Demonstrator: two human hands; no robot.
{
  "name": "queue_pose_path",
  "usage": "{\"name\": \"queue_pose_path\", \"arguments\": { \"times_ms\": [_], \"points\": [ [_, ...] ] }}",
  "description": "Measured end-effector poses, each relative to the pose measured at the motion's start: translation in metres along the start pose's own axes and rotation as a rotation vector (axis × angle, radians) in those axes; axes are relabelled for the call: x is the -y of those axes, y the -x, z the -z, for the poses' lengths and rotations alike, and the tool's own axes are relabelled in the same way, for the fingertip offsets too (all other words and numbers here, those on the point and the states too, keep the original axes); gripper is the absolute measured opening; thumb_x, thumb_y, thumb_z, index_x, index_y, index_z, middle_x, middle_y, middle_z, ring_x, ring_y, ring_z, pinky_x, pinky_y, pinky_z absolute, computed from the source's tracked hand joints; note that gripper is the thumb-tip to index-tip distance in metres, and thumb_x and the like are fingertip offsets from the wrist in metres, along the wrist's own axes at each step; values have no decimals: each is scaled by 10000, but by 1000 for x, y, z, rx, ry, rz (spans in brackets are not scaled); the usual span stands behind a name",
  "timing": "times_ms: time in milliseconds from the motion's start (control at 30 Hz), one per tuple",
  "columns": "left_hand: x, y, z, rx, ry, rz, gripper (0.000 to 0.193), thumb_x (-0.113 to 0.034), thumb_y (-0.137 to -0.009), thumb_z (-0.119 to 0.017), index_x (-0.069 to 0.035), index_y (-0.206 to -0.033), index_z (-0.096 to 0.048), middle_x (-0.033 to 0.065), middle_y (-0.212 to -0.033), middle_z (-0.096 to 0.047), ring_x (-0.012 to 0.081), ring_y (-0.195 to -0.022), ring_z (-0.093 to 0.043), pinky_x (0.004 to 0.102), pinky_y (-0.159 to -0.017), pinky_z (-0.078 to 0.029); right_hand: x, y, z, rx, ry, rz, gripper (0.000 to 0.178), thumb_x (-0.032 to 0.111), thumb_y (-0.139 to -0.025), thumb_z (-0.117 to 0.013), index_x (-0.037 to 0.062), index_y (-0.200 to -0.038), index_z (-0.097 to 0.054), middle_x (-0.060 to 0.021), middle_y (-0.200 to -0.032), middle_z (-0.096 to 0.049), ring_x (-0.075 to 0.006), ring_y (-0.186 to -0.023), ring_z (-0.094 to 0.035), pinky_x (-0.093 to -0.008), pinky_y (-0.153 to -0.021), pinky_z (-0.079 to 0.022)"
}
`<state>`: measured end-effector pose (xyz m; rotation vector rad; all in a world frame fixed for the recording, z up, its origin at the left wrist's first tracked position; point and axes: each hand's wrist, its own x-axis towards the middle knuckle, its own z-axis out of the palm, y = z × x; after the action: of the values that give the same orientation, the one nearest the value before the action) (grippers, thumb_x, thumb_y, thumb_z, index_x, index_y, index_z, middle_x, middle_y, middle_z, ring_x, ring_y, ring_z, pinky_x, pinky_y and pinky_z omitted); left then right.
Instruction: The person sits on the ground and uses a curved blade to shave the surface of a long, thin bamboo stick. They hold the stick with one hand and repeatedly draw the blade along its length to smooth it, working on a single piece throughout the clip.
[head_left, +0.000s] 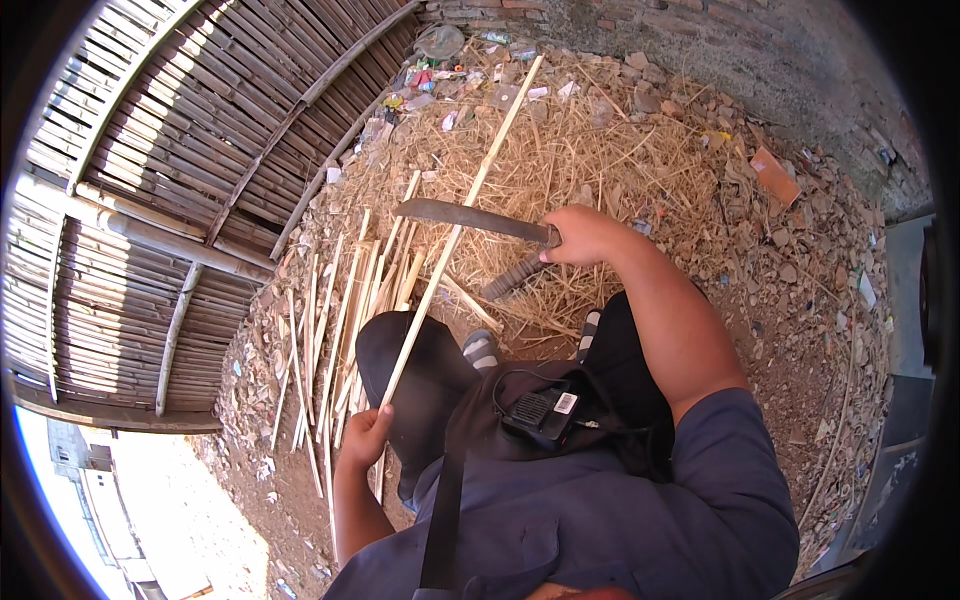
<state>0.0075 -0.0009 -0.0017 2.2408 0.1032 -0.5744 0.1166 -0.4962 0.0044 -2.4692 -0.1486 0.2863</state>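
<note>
My left hand is closed around the lower end of a long, pale bamboo strip, beside my left knee. The strip slants up and away to the right, over the straw. In my right hand is a machete, its dark blade pointing left. The blade's front part crosses the strip; whether it touches cannot be told. A dark, ridged, wrapped-looking piece slants down-left from beneath my right hand, and its link to the machete is hidden. More split bamboo strips lie in a loose pile left of my knee.
Straw-like shavings cover the ground ahead. A bamboo slat wall stands at the left and a brick wall at the back. Litter and an orange-brown flat piece lie among rubble. A black device sits at my lap.
</note>
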Motion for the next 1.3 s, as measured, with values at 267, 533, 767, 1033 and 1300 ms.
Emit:
{"name": "queue_pose_path", "arguments": {
  "times_ms": [267,533,767,1033,1300],
  "points": [
    [16,-4,-4,-38,39,-16,512,-421,-1008,-624,-19,-692,-632,-37,-642,-561,55,-617,-467,275,-548,-367,4,1,3,48,4,-10,425,326,-827,-786,43,-1128,-688,-172,-937,-703,-321,-908,-690,-430,-796,-521],
    [4,0,-8,-72,3,-59,498,-403,-1006,-632,-10,-700,-634,-37,-642,-563,56,-610,-467,278,-542,-372,7,5,7,73,-2,-34,461,345,-831,-789,52,-1169,-675,-149,-899,-694,-294,-876,-690,-430,-784,-519],
    [1,0,-4,-37,-16,-34,505,-406,-1002,-635,-6,-694,-630,-29,-644,-561,60,-624,-479,279,-557,-390,-6,11,20,16,42,-28,432,347,-772,-813,53,-1069,-703,-158,-941,-708,-320,-909,-689,-427,-790,-520],
    [11,-2,-5,-53,-18,-50,519,-418,-1001,-624,-12,-678,-614,-40,-620,-526,65,-601,-448,295,-528,-355,1,5,24,48,-3,-59,426,326,-784,-816,43,-1082,-704,-157,-930,-707,-301,-901,-692,-420,-800,-520],
    [9,1,-7,-62,13,11,576,-493,-969,-649,-38,-624,-579,-35,-577,-480,72,-567,-409,307,-507,-322,-4,3,25,-41,21,-103,421,328,-793,-809,48,-1089,-703,-149,-915,-705,-286,-885,-690,-419,-790,-517]
  ]
}}
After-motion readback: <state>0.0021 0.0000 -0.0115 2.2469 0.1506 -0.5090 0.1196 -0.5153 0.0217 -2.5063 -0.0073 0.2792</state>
